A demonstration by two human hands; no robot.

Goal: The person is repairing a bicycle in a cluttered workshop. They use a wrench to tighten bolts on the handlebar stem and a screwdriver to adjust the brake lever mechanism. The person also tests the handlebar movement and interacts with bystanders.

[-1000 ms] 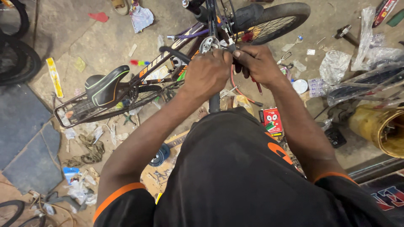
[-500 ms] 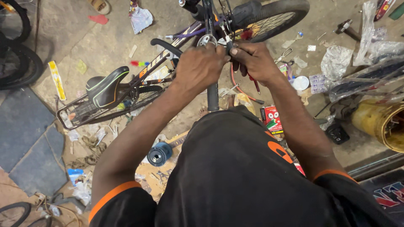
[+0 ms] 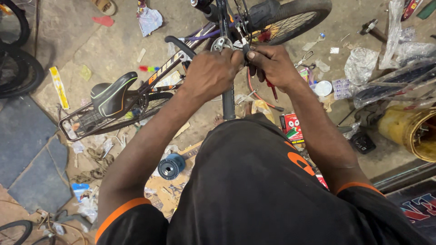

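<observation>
Hands, two of them, meet at the middle of one bike's handlebar (image 3: 227,97): our left hand (image 3: 211,72) is curled shut over the bar beside the stem, and our right hand (image 3: 272,66) is closed on a red-handled tool (image 3: 272,90), its thumb touching the left knuckles. The bike (image 3: 150,77) stands below us with one black saddle (image 3: 111,95), one wire rear rack (image 3: 79,122) and one front wheel (image 3: 295,18) in view. On the littered floor we count one blue spool (image 3: 171,166), one red box (image 3: 291,128), one white lid (image 3: 323,88) and one yellow drum (image 3: 415,131), with two spare tyres (image 3: 18,68) at the left edge.
</observation>
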